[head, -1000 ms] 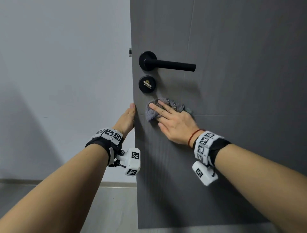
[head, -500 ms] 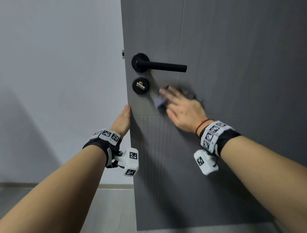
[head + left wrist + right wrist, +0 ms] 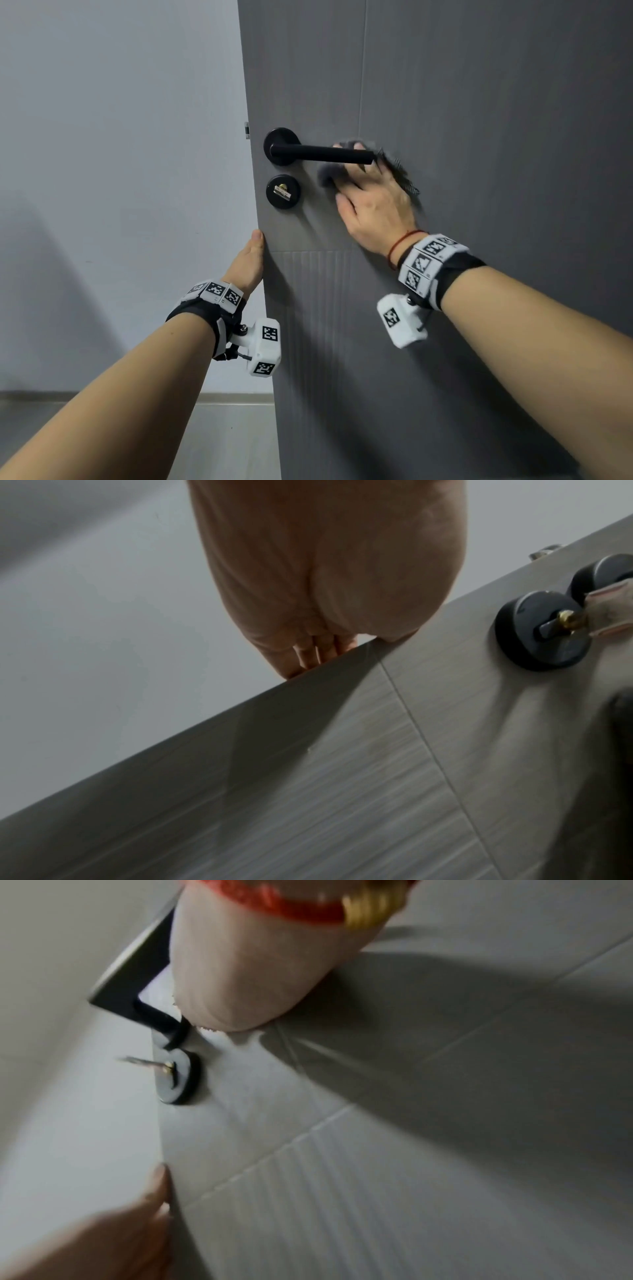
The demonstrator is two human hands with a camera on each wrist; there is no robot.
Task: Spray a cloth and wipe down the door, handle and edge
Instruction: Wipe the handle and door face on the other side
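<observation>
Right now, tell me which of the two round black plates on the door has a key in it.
The lower plate: a key sticks out of it. The upper plate carries the lever instead.

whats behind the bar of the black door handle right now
The right hand, pressing the grey cloth flat against the door. Fingertips and cloth show above and below the handle; the stretch the bar crosses is hidden.

Two hands apart, left forearm [image 3: 130, 394] and right forearm [image 3: 534, 342] both reaching forward and up.
The left hand [image 3: 247, 263] pinches the door edge [image 3: 259, 205], thumb on the near face, fingers behind it. The right hand [image 3: 373, 202], higher, lies palm-down, fingers spread and straight, pressing a grey cloth [image 3: 327, 173] flat.
</observation>
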